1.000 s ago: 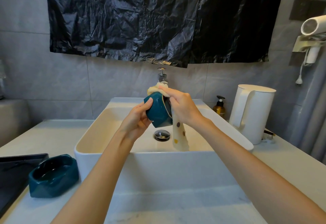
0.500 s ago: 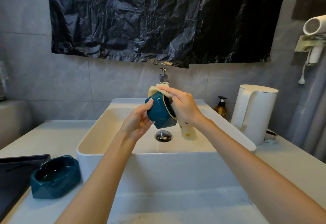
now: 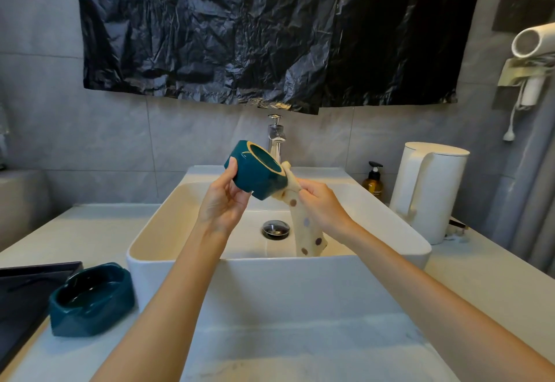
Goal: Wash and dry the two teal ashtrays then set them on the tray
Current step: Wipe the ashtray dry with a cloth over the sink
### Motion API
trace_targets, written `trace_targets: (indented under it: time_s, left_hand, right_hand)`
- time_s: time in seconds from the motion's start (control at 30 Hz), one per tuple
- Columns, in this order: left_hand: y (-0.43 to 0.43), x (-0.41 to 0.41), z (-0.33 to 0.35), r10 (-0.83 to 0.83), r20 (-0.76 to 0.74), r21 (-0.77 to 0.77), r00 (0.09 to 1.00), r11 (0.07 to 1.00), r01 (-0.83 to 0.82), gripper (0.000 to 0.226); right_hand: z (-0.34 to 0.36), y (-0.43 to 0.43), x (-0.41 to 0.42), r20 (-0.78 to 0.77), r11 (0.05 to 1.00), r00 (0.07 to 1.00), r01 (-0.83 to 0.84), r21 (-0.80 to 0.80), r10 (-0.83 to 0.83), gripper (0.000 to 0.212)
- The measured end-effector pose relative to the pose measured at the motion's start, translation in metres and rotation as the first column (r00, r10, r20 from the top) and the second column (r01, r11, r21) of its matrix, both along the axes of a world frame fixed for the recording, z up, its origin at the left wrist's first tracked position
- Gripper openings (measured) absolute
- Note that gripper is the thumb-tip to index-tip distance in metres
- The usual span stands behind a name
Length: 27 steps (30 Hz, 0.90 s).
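Over the sink point(image 3: 300, 285), well apart from the tray point(image 3: 21, 297) at near left, drying seems to shift from the inside to the outside. The second ashtray point(image 3: 93, 318) sits on the counter just beside that tray. The held ashtray point(image 3: 255, 175) has tipped its opening upward, and the spotted cloth point(image 3: 307, 225) has come out, now touching its right edge. The left hand point(image 3: 222, 204) curls round its base; the right hand point(image 3: 321, 204) pinches the cloth.

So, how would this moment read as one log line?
left hand: holds teal ashtray | right hand: pinches spotted cloth | other ashtray: beside tray
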State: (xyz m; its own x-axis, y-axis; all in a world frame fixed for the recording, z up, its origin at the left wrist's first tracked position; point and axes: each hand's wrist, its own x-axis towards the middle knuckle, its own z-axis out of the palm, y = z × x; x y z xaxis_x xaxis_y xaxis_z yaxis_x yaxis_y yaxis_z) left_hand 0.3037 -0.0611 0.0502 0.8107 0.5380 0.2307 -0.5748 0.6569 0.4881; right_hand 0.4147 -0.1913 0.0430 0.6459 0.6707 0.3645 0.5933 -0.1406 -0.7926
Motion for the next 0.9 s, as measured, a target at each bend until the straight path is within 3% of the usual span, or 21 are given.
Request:
trace_targets:
  time_s: [0.3,0.43,0.6,0.77,0.9]
  left_hand:
    - [0.004,0.003,-0.004,0.024,0.005,-0.021,1.000,0.999,-0.024,0.024]
    - [0.008,0.008,-0.005,0.078,0.053,-0.010,0.996,0.997,-0.077,0.024]
    - [0.013,0.013,-0.009,0.174,-0.021,0.159,0.985,0.973,-0.168,0.018]
    - [0.018,0.013,-0.011,0.183,-0.012,0.153,0.983,0.972,-0.179,0.031]
    - [0.014,0.014,-0.011,0.185,-0.064,0.244,0.981,0.956,-0.165,0.023]
  right_hand:
    - [0.003,0.019,-0.012,-0.152,0.997,0.987,-0.049,0.066,0.058,0.035]
    - [-0.006,0.015,-0.021,-0.132,0.992,0.985,-0.098,0.079,0.107,0.036]
    - [-0.009,0.020,-0.041,0.081,0.987,0.985,-0.156,0.026,0.153,0.056]
    - [-0.010,0.020,-0.041,0.262,0.987,0.952,-0.159,-0.016,0.158,0.058]
    - [-0.004,0.018,-0.035,0.449,0.988,0.881,-0.125,-0.089,0.152,0.059]
